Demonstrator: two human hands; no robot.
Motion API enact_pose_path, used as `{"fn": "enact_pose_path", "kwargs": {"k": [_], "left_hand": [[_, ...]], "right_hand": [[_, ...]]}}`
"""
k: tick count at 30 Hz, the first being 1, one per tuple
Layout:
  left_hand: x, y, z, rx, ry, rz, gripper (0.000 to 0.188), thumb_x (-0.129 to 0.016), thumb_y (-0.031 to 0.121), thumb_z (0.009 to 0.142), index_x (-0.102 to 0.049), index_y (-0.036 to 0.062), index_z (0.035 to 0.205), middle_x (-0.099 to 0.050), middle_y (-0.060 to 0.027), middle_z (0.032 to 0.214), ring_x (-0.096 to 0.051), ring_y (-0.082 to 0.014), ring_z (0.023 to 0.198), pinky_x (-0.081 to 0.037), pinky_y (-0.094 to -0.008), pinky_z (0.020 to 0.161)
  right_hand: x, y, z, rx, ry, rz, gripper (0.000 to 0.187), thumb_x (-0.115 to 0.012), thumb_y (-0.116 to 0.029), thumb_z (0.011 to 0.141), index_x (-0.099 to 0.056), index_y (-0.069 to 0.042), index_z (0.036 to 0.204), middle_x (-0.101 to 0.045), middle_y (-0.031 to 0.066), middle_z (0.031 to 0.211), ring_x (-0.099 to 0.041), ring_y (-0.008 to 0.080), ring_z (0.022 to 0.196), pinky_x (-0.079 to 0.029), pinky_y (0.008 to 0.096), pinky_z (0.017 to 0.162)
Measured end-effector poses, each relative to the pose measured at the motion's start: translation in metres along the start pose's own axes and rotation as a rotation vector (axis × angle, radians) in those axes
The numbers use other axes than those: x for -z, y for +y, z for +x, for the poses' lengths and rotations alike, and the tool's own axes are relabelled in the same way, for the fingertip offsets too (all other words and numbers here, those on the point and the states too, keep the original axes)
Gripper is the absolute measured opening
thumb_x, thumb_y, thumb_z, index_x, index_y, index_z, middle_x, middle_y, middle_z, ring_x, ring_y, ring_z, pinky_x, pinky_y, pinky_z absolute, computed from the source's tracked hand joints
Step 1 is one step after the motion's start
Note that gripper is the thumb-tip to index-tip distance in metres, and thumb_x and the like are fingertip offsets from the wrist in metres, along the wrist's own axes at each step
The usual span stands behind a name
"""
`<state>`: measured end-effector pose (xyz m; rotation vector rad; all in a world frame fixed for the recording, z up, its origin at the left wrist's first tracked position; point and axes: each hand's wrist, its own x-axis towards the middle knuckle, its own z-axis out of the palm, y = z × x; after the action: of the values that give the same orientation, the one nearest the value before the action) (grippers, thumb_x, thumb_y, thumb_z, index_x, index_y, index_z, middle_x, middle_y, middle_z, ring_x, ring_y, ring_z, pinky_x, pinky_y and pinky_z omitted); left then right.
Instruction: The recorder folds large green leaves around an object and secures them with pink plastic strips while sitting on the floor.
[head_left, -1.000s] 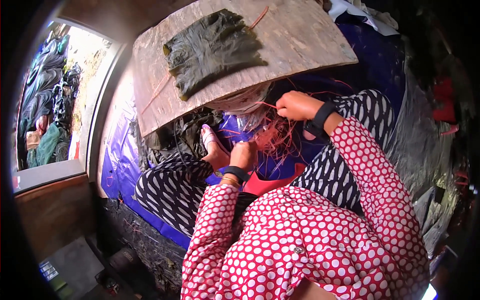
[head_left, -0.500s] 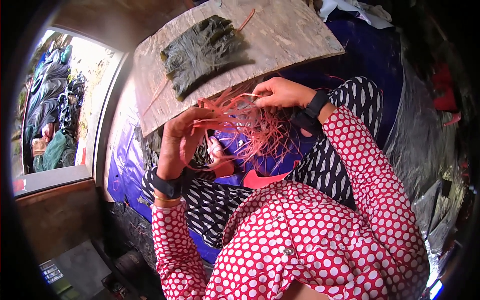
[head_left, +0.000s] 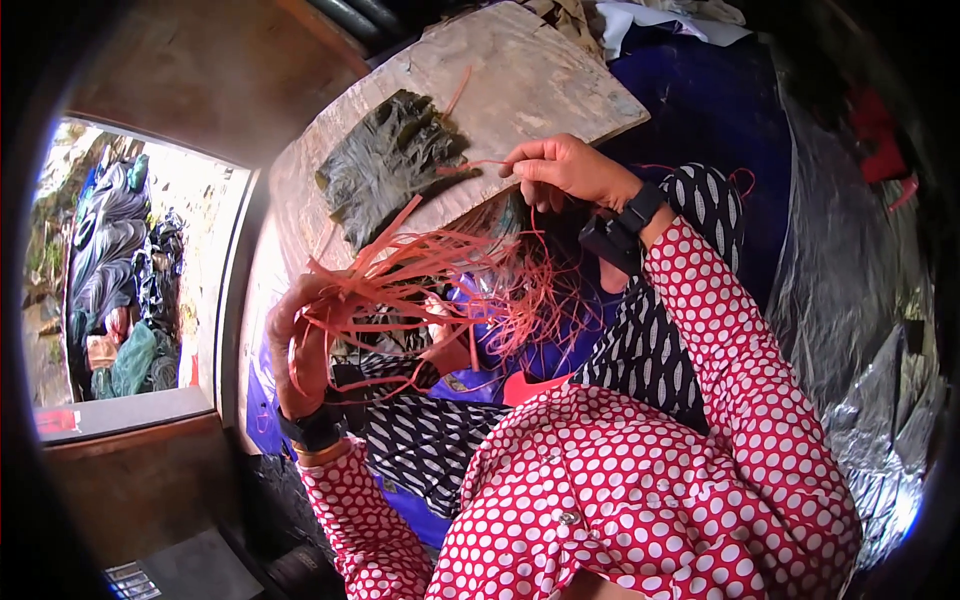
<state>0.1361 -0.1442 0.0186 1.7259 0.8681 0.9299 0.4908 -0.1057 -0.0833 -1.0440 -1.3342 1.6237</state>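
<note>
My left hand (head_left: 298, 345) is closed round the gathered end of a bundle of reddish strips (head_left: 415, 280), which fans out in front of the worktop (head_left: 525, 75), its far ends tangling above the blue sheet (head_left: 690, 120) between my legs. My right hand (head_left: 570, 175) is raised near the worktop's edge, fingers pinching the end of a single strip (head_left: 482, 163); this reaches toward the dark green, crinkled sheet (head_left: 385, 170) lying on the worktop, though I can't tell whether it runs underneath. I judge the strips nearly weightless, soft and limp, perhaps a little slippery, and likelier to snag on each other than to snap. The bundle is best gripped where it gathers, and a lone strip pinched near its tip, since a mid-length grab would probably drag neighbours along.
</note>
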Motion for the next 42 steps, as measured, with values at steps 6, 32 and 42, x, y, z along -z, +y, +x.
{"fn": "enact_pose_path", "kwargs": {"k": [6, 32, 42], "left_hand": [[0.006, -0.001, 0.007, 0.044, -0.007, -0.066, 0.026, -0.058, 0.010, 0.085, -0.058, 0.0006, 0.109, -0.060, -0.0142, 0.105, -0.060, -0.0259, 0.096, -0.050, -0.0386, 0.086], [0.031, 0.108, 0.051, -0.165, -0.179, -0.590, 0.033, -0.041, 0.014, 0.095, -0.043, -0.0039, 0.123, -0.051, -0.0159, 0.120, -0.051, -0.0272, 0.110, -0.042, -0.0398, 0.097], [0.007, 0.106, 0.074, -0.472, 0.316, 0.621, 0.032, -0.035, 0.012, 0.095, -0.045, -0.0079, 0.117, -0.047, -0.0134, 0.102, -0.042, -0.0193, 0.081, -0.037, -0.0340, 0.070]], "right_hand": [[-0.008, 0.004, -0.005, 0.022, -0.004, 0.006, 0.024, -0.053, -0.020, 0.091, -0.060, -0.003, 0.106, -0.061, -0.0014, 0.067, -0.055, 0.0054, 0.054, -0.043, 0.0178, 0.049], [-0.058, 0.033, -0.002, -0.271, -0.433, 0.030, 0.076, -0.071, -0.008, 0.076, -0.030, 0.000, 0.139, -0.056, 0.0028, 0.066, -0.049, 0.0068, 0.051, -0.037, 0.0217, 0.045], [-0.086, 0.102, 0.015, -0.292, -0.454, -0.008, 0.021, -0.058, -0.022, 0.088, -0.064, -0.003, 0.095, -0.064, 0.0043, 0.074, -0.060, 0.0106, 0.058, -0.049, 0.0236, 0.050]]}}
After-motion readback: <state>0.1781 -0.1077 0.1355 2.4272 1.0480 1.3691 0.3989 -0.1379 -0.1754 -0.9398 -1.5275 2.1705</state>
